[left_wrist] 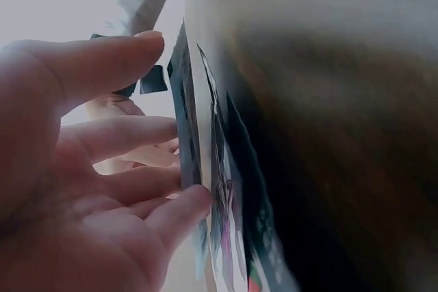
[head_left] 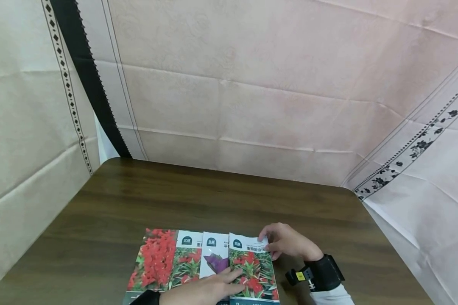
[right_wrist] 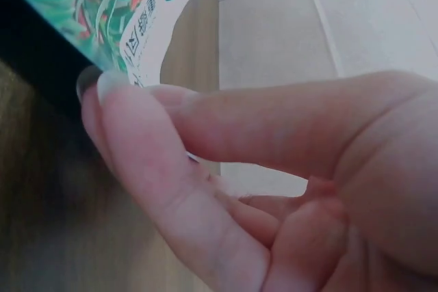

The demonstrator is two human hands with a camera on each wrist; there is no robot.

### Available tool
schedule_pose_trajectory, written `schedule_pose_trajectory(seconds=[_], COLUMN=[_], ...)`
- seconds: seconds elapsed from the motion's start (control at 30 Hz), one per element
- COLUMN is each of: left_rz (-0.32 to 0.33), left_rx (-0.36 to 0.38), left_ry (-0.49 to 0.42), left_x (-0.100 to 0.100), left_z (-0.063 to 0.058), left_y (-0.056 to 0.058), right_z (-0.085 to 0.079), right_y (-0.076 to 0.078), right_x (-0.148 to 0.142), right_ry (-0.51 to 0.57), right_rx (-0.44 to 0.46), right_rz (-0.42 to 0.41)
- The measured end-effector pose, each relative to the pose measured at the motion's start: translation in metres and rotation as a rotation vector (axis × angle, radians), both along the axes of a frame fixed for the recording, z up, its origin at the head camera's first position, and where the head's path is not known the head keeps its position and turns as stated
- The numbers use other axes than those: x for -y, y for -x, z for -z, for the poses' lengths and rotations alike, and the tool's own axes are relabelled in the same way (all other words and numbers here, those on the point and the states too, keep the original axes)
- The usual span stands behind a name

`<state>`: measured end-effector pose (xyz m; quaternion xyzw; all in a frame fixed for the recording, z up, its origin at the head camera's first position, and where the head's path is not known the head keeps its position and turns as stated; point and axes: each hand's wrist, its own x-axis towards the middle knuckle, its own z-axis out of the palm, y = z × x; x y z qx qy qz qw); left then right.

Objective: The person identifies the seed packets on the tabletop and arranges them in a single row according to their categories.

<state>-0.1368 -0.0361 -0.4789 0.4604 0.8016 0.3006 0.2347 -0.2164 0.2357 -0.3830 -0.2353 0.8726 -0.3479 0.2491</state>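
Several flat seed packets overlap in a row at the front of the table. The rightmost packet (head_left: 257, 264) lies on top and shows red flowers and green leaves. Under it are a packet with a purple picture (head_left: 215, 260), another red-flower packet (head_left: 187, 256) and one covered in red blossoms (head_left: 156, 256). My left hand (head_left: 204, 290) rests across them, its extended fingers touching the rightmost packet. With thumb and fingers, my right hand (head_left: 290, 243) pinches that packet's upper right edge; the right wrist view shows the packet (right_wrist: 109, 11) at the fingertips.
The brown wooden table (head_left: 175, 190) extends behind and to both sides of the packets. Pale patterned cloth (head_left: 252, 106) hangs behind the table, with more cloth at left and right. A dark strip (head_left: 87, 67) runs down the cloth at the back left.
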Motion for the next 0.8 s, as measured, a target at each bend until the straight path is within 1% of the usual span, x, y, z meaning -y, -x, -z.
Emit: schedule_pose_trajectory(seconds=[0.07,0.17,0.27,0.4,0.47,0.53,0.63,0.7,0.77,0.8], left_rz=[0.010,0.016,0.016,0.010,-0.007,-0.023,-0.038,-0.037,-0.049,-0.057], left_rx=[-0.034,-0.083,-0.117,-0.129,-0.119,-0.118,-0.118,-0.168,-0.206,-0.226], left_ry=[0.006,0.014,0.021,0.019,0.025,0.019,0.017,0.012,0.034,0.043], left_x=[0.001,0.001,0.001,0.003,0.003,0.005,0.008,0.010,0.011,0.012], left_z=[0.006,0.007,0.005,-0.002,-0.015,-0.018,-0.048,-0.058,-0.077,-0.076], left_y=[0.001,0.000,-0.002,-0.005,-0.010,-0.009,-0.018,-0.022,-0.030,-0.031], right_z=[0.001,0.003,0.003,0.004,0.005,0.005,0.005,0.007,0.009,0.011], right_y=[0.000,-0.001,-0.002,-0.003,-0.003,-0.003,-0.003,-0.003,-0.003,-0.003], right_x=[0.002,0.004,0.004,0.003,0.002,0.002,0.002,0.003,0.005,0.006], right_ry=[-0.007,-0.016,-0.014,-0.008,-0.002,0.001,0.015,0.018,0.017,0.010], right_rx=[-0.010,-0.014,-0.003,-0.004,-0.015,-0.031,-0.044,-0.047,-0.053,-0.061], right_rz=[-0.005,0.002,0.018,0.036,0.043,0.046,0.043,0.037,0.028,0.022])
